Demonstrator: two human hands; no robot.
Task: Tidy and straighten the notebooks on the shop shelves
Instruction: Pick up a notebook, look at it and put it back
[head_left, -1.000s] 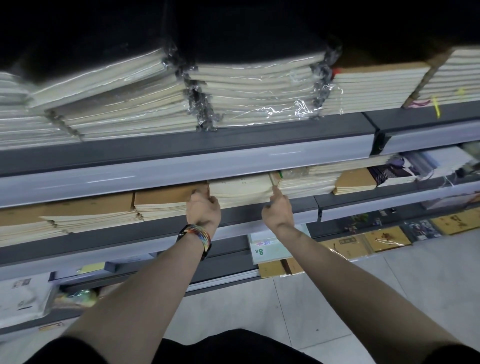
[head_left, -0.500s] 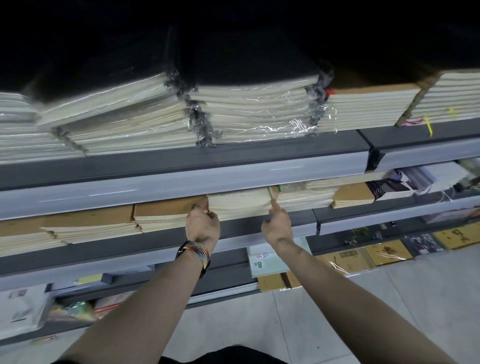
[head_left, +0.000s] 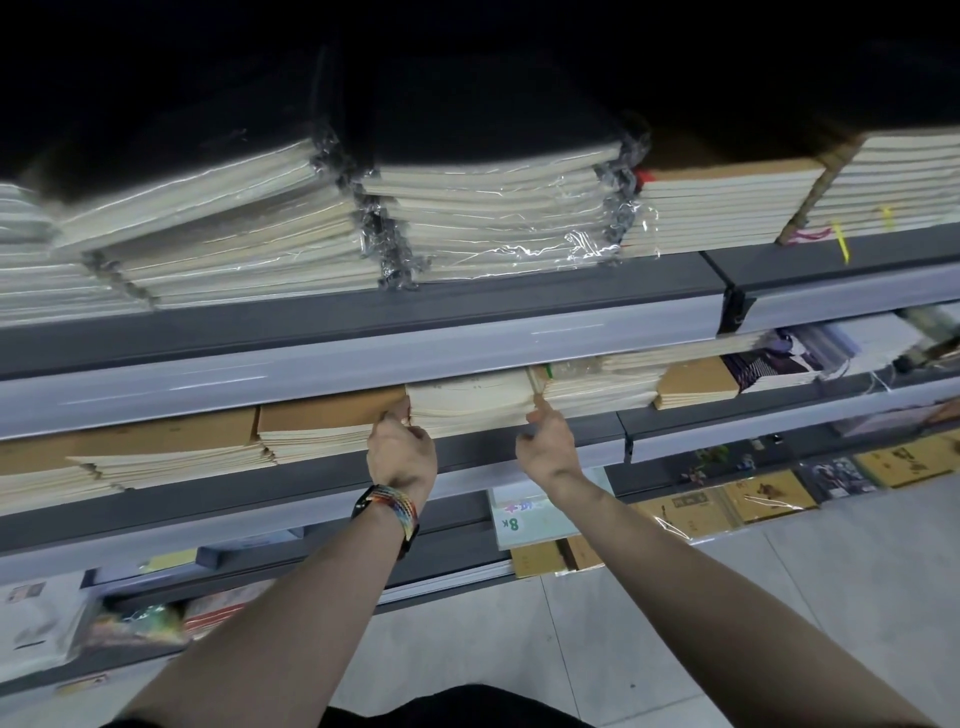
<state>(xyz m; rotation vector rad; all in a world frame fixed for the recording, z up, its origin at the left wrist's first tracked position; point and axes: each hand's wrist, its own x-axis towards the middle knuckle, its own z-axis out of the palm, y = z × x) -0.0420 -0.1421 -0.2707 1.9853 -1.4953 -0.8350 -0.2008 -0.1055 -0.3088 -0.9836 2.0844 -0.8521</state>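
At the middle shelf's (head_left: 311, 483) front lip, the left hand (head_left: 401, 449) gripped the left edge of a cream notebook stack (head_left: 470, 402), while the right hand (head_left: 545, 441) pinched its right corner, forefinger raised. The stack lay wedged between brown-covered notebooks (head_left: 327, 415) and another pile (head_left: 597, 389), close under the upper shelf rail (head_left: 363, 358).

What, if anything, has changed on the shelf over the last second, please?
Nothing visibly moved. The left hand still grips the left edge of the cream notebook stack, and the right hand still touches its right edge. Only the view shifted slightly.
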